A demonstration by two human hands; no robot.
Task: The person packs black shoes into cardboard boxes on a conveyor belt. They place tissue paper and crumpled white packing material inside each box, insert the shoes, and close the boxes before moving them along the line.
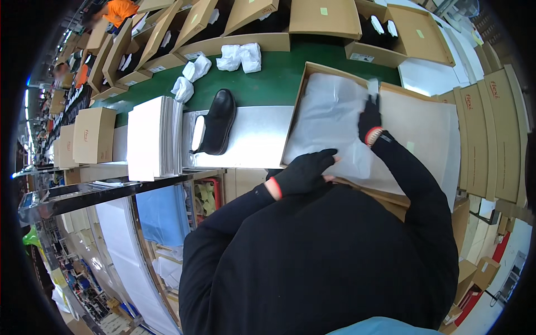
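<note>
A shallow cardboard shoe box (297,106) lies open in front of me, lined with thin white tissue paper (329,106). My right hand (371,116), in a black glove with a red cuff, reaches over the paper with fingers stretched toward the box's far edge; its fingertips are blurred. My left hand (306,172), gloved alike, is at the near left edge of the box, fingers apart and apparently holding nothing. More white paper (421,134) covers the right side. Left of the box, a black ankle boot (221,120) lies on its side on a metal surface (259,134).
A stack of white sheets (151,138) stands left of the boot. White wrapped bundles (240,57) sit on the green surface (312,53). Several open boxes (374,47) with dark shoes line the back. Closed boxes stand at left (92,135) and right (474,139).
</note>
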